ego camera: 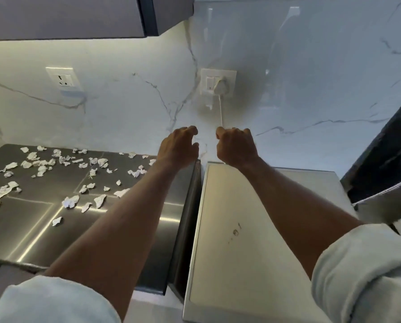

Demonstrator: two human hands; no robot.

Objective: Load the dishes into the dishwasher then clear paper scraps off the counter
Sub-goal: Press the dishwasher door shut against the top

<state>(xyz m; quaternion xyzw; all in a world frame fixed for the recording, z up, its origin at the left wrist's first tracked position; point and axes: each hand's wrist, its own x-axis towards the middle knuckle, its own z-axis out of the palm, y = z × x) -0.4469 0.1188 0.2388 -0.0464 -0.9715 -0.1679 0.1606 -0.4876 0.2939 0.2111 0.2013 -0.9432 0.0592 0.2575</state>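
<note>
Both arms stretched toward the marble wall, above the gap between counter and dishwasher.

Left hand (179,145) and right hand (235,145) raised side by side, fingers loosely curled, nothing visibly held. Paper scraps (55,173) strewn over the dark steel counter (31,229), left of the closed white dishwasher (241,241). Plug (220,88) in the wall socket above.
</note>
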